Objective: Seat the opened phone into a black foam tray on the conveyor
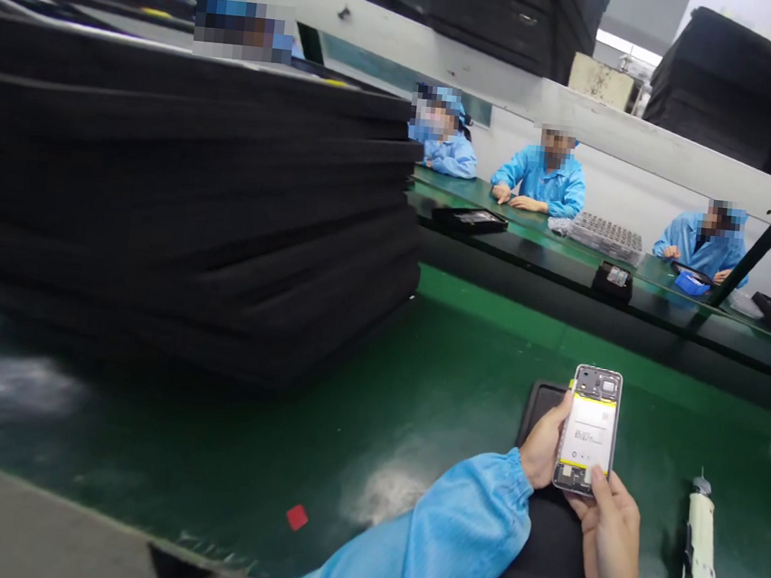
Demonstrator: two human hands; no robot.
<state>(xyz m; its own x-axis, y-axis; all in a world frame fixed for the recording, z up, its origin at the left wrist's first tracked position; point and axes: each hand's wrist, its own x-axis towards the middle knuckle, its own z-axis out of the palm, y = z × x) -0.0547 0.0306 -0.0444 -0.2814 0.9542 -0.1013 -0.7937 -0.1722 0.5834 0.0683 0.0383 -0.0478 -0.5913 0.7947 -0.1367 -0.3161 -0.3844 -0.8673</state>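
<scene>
A smartphone [591, 422] without its back cover is held up between both hands, its white battery and camera area facing me. My left hand [543, 442] grips the phone's left edge, thumb along the side. At the lower right corner, my right hand [611, 529] pinches the phone, thumb on its face and fingers behind. Under the hands lies a black tray [548, 545] on the green table, partly covered by them. To the right of my right hand is a white electric screwdriver [700, 560], bit pointing away from me.
A tall stack of black trays [182, 206] fills the left of the green table [475, 352]. A small red square [296, 518] lies near the front edge. Beyond, several people in blue sit along a conveyor line [533, 240] that carries black trays. A white beam [647, 123] crosses above.
</scene>
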